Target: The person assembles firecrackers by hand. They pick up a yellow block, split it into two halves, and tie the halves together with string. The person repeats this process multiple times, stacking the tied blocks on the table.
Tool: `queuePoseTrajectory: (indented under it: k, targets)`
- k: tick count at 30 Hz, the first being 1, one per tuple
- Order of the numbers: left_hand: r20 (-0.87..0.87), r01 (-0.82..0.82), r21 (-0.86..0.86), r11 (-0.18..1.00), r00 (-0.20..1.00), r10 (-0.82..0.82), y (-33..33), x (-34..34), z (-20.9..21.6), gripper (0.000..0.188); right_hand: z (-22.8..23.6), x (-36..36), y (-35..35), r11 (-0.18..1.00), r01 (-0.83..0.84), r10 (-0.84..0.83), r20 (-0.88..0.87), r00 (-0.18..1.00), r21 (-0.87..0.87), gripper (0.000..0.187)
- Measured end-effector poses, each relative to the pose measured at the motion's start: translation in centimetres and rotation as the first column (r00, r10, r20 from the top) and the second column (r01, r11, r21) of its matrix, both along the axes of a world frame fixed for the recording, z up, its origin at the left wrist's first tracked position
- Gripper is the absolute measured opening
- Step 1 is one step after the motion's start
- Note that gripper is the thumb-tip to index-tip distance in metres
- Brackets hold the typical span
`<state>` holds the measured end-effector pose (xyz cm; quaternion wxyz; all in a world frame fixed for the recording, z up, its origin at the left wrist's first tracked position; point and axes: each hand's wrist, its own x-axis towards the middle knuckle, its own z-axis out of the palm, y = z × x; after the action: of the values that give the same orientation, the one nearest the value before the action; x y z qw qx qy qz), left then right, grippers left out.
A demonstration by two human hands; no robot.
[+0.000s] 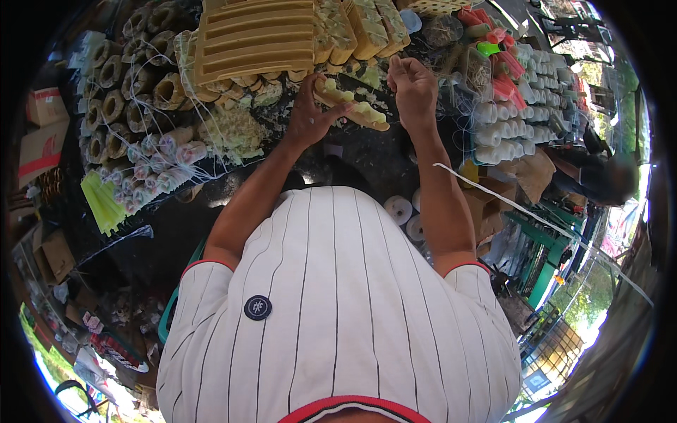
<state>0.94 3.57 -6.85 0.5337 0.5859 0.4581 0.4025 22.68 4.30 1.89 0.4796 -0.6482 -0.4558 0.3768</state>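
My left hand [310, 116] is wrapped round one end of a short tan strip [370, 114] with pale yellow-green lumps along its edge. The strip slants down to the right, and I cannot tell what it is made of. To the right of it, apart from it, my right hand [415, 88] is raised with the fingers closed in a pinch. Whatever those fingertips hold, if anything, is too small to make out. Just beyond my left hand stands a tan ribbed block [255, 42], with several lumpy pale-topped blocks [367, 32] beside it.
At left are stacked brown hollow tubes [113, 74], plastic-wrapped bundles [159, 162] and light-green strips [104, 201]. Pale crumbly scraps [236, 130] lie on the dark work surface. White rolls [497, 127] line the right. Another person [592, 173] is farther right.
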Motion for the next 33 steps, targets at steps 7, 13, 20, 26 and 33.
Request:
queuePoseTrajectory:
  k: [7,13,20,26,33]
  targets:
    - [0.072,0.025,-0.019,1.000,0.997,-0.023,-0.4,-0.4,-0.6,0.075,-0.4,0.7,-6.5,0.797,-0.360,0.451,0.081,0.889,-0.485,0.046]
    - [0.244,0.043,-0.098,0.994,0.970,-0.018,0.3,0.3,-0.7,0.073,-3.7,2.6,-6.7,0.888,-0.332,0.303,-0.140,0.943,-0.319,0.044]
    - [0.224,0.028,-0.085,0.996,0.974,-0.008,0.0,0.0,-2.1,0.076,-0.5,-1.5,-5.2,0.925,-0.247,0.324,0.264,0.908,-0.287,0.036]
    - [0.247,0.063,-0.090,0.994,0.968,-0.039,-0.4,-0.2,-1.7,0.078,-0.3,-2.8,-5.9,0.925,-0.175,0.284,0.308,0.908,-0.336,0.039]
    - [0.131,0.014,-0.050,0.999,0.991,-0.007,0.7,0.3,-1.7,0.081,-1.3,-3.2,-4.8,0.973,-0.076,0.158,0.390,0.907,-0.217,0.045]
